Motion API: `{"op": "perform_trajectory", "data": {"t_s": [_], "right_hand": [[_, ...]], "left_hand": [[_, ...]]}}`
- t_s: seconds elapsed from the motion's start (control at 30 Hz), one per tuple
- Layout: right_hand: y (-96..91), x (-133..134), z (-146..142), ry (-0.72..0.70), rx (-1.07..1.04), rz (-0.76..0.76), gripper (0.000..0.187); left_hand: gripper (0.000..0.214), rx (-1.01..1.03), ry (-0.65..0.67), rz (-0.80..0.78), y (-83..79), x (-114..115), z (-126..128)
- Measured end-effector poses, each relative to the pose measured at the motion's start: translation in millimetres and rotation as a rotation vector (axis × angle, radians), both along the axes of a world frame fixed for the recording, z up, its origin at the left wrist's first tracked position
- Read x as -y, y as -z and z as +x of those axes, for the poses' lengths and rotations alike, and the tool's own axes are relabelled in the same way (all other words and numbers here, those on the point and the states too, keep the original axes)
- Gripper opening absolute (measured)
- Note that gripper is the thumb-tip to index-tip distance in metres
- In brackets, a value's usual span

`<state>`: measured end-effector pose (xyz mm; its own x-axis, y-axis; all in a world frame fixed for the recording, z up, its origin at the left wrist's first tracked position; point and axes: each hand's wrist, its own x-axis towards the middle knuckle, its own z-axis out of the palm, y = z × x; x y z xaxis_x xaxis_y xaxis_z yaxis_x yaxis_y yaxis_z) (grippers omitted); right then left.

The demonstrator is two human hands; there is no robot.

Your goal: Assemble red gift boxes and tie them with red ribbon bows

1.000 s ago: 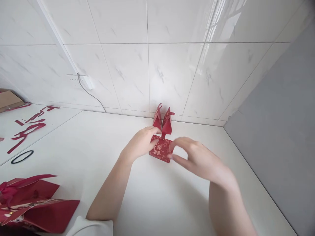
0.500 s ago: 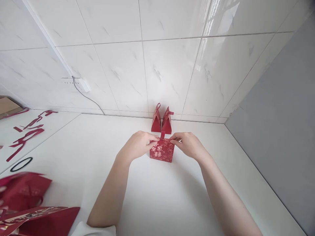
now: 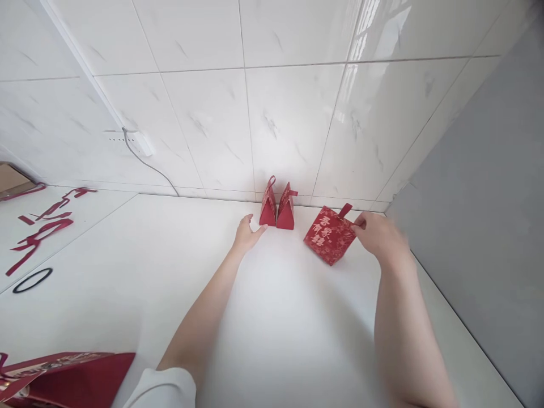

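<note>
A red gift box (image 3: 329, 235) with pale lettering, a flower print and a ribbon loop on top hangs tilted from my right hand (image 3: 379, 235), which pinches its upper right corner. My left hand (image 3: 249, 233) is apart from it, thumb and fingers spread, holding nothing. Just beyond the left fingertips, two red triangular gift boxes stand side by side near the wall: the left box (image 3: 267, 214) has an upright ribbon loop, and the right box (image 3: 285, 216) has its ribbon sticking out to the right.
Loose red ribbons (image 3: 40, 235) and a black ring (image 3: 33, 280) lie on the white table (image 3: 178, 294) at left. A larger red bag (image 3: 80, 377) fills the lower left corner. A cable (image 3: 151, 169) runs down the tiled wall from a socket strip; a grey panel (image 3: 480, 215) bounds the right.
My right hand has carried the gift box to the right, tilting it. My left hand has let go of it and opened near the two standing boxes. A red item at lower left is gone from view.
</note>
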<state>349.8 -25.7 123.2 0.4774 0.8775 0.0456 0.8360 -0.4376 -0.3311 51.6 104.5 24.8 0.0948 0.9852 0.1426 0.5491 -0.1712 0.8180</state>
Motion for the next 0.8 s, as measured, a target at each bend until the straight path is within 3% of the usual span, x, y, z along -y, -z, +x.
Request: {"op": "perform_trajectory", "data": {"t_s": [0.07, 0.17, 0.27, 0.43, 0.5, 0.57, 0.67, 0.8], "right_hand": [[6.8, -3.8, 9.2, 0.032, -0.042, 0.041, 0.006], [18.1, -16.2, 7.4, 0.020, -0.082, 0.159, 0.005], [26.4, -28.5, -4.2, 0.000, -0.162, 0.222, 0.012], [30.4, -25.1, -11.0, -0.365, -0.329, -0.087, 0.041], [27.1, -16.9, -8.4, -0.441, -0.328, -0.225, 0.047], [20.0, -7.9, -5.9, -0.427, -0.342, -0.298, 0.047], [5.1, 5.0, -4.5, -0.412, -0.341, -0.246, 0.044], [-10.4, 17.4, -7.0, -0.441, -0.336, -0.163, 0.039]], "left_hand": [[0.088, 0.002, -0.041, -0.013, 19.6, -8.5, 9.7], [0.099, 0.008, -0.071, 0.015, 27.2, -16.5, 31.1], [0.095, 0.003, -0.129, 0.090, 16.4, -26.6, 52.9], [0.072, 0.031, -0.161, 0.157, -8.1, -44.7, 65.1], [0.060, 0.046, -0.122, 0.099, -15.0, -51.5, 56.8], [0.046, 0.066, -0.105, 0.046, -21.4, -58.0, 40.2], [0.032, 0.146, -0.135, 0.002, -31.8, -64.0, 3.2], [0.037, 0.328, -0.219, -0.082, -45.5, -57.0, -47.7]]}}
